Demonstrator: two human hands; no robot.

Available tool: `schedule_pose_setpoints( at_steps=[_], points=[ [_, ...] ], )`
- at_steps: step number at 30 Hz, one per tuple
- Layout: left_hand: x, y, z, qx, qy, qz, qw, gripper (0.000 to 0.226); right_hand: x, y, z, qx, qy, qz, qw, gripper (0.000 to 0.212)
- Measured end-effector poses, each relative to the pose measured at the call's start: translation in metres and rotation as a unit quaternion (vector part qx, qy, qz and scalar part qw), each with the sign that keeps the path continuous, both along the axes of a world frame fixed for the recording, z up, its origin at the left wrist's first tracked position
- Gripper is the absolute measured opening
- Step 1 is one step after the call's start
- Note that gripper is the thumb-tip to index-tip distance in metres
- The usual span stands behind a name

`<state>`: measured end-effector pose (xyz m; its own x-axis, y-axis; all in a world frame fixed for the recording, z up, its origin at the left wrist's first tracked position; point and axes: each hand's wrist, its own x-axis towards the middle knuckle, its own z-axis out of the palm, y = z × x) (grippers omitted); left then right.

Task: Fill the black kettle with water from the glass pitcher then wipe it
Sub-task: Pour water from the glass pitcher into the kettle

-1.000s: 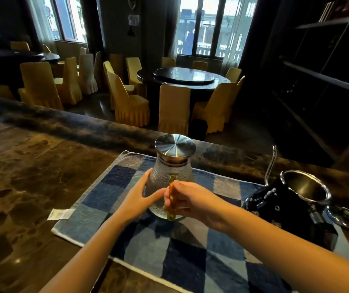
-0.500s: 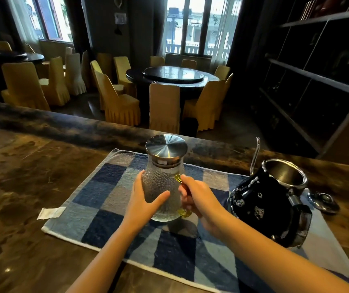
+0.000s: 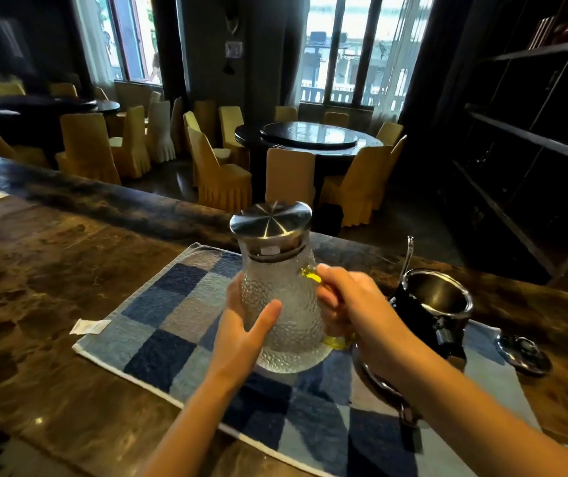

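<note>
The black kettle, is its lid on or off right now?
Off. The black kettle's steel mouth stands open, showing its bare inside, and the lid lies apart on its right.

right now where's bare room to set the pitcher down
Free: the left squares of the checked mat, between the paper slip and the glass pitcher, and the brown counter left of the mat. Crowded: the right end, where the black kettle, its lid and the right hand sit close.

pitcher point(image 3: 289, 287) perhaps resting on mat point(image 3: 172, 315) | kettle point(image 3: 413, 313) to its right | lid point(image 3: 523, 354) right of kettle
</note>
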<state>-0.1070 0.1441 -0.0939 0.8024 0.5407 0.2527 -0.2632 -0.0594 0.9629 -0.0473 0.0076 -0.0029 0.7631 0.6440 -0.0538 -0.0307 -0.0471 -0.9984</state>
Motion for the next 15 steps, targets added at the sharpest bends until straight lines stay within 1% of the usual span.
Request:
schedule_pose_setpoints(
  at_steps=[2, 4, 5, 7, 8, 9, 12, 15],
  points=[
    [0.0, -0.013, 0.03, 0.022, -0.028, 0.012, 0.999, 0.067, 0.006, -0.012, 0.025, 0.033, -0.032, 0.007, 0.999, 0.053],
    [0.001, -0.025, 0.059, 0.061, -0.043, 0.029, 0.997, 0.068, 0.013, -0.028, 0.049, 0.058, -0.072, 0.01, 0.996, 0.055],
    [0.001, -0.03, 0.073, 0.088, -0.048, 0.04, 0.994, 0.07, 0.016, -0.036, 0.061, 0.062, -0.106, 0.007, 0.992, 0.055],
    [0.003, -0.043, 0.096, 0.172, -0.044, 0.062, 0.982, 0.079, 0.02, -0.055, 0.083, 0.064, -0.183, 0.0, 0.981, 0.053],
    [0.005, -0.051, 0.103, 0.214, -0.036, 0.064, 0.974, 0.083, 0.022, -0.065, 0.093, 0.067, -0.211, 0.0, 0.975, 0.05],
    [0.007, -0.061, 0.111, 0.232, -0.024, 0.067, 0.97, 0.082, 0.024, -0.075, 0.102, 0.073, -0.229, 0.003, 0.971, 0.047],
    [0.015, -0.096, 0.124, 0.187, -0.01, 0.072, 0.98, 0.068, 0.033, -0.106, 0.122, 0.077, -0.271, 0.009, 0.96, 0.044],
    [0.029, -0.133, 0.127, 0.116, -0.018, 0.058, 0.991, 0.075, 0.044, -0.136, 0.13, 0.036, -0.339, 0.006, 0.94, 0.052]
  ],
)
